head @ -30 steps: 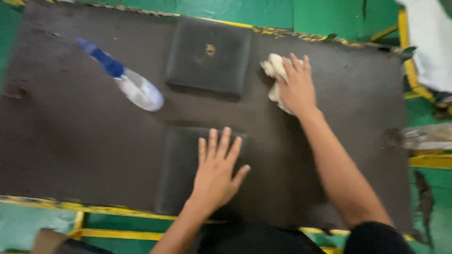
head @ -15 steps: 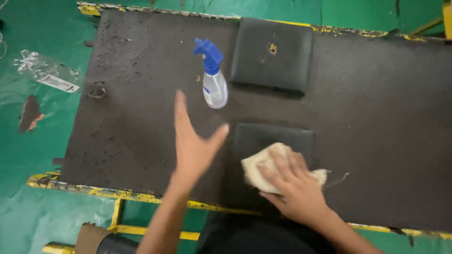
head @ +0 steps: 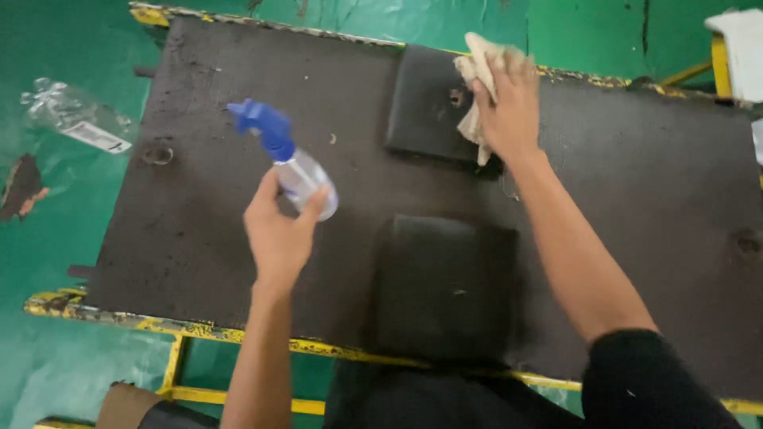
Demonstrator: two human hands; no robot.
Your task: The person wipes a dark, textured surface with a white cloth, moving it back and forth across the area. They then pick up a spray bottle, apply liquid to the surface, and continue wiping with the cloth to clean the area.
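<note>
My left hand (head: pixel 280 230) is closed around a clear spray bottle (head: pixel 306 184) with a blue trigger head, which stands on the dark worktable (head: pixel 636 167). My right hand (head: pixel 509 103) presses a crumpled cream cloth (head: pixel 477 71) onto the far black square pad (head: pixel 425 103), near its right edge. A second black square pad (head: pixel 445 286) lies nearer to me, between my two forearms, and nothing touches it.
The table has a chipped yellow frame (head: pixel 199 327) and stands on a green floor. A crumpled clear plastic bag (head: pixel 71 115) lies on the floor at left. A white object (head: pixel 739 48) sits at the upper right corner.
My left hand went from hovering open to gripping the spray bottle. My right hand carried the cloth from the near pad up to the far pad.
</note>
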